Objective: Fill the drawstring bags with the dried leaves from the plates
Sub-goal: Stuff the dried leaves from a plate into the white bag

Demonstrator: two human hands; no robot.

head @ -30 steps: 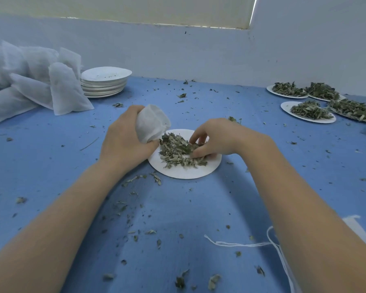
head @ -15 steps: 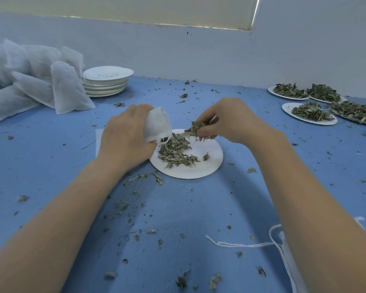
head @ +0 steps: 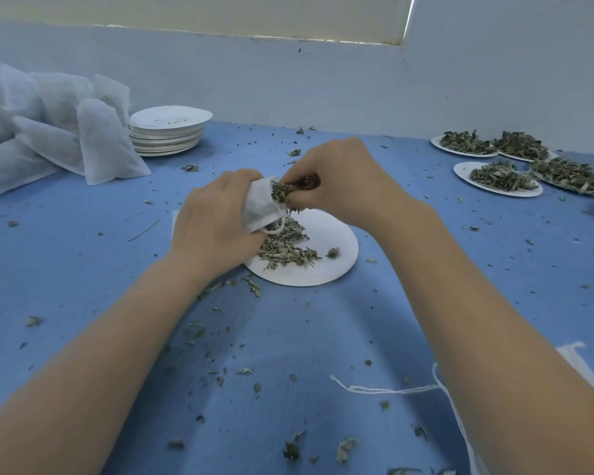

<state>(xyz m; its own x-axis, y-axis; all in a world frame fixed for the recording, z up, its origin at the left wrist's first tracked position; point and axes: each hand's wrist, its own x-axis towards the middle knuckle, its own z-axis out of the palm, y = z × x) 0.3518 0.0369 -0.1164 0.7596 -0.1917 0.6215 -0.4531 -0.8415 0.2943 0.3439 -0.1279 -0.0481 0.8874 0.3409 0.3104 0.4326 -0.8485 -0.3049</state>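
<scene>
1. Head view, centre: the left hand grips a small white bag with its mouth turned toward the right hand, whose fingers pinch a tuft of leaves right at the opening, just above the plate.
2. Head view, the plate: more leaves lie heaped on its left half; the right half is nearly bare. Crumbs are scattered over the blue bench in front.
3. Head view, edges: a pile of white bags and a stack of emptied plates sit far left; plates still heaped with leaves wait far right. A loose drawstring trails near the right forearm.
4. The step in hand looks like stuffing: a pinch is going into the bag's mouth.
5. Next, by my reading, the right hand should push the tuft well inside, let go, and return to the plate for another pinch, while the left keeps the mouth open and over the plate so strays fall back onto it.
</scene>
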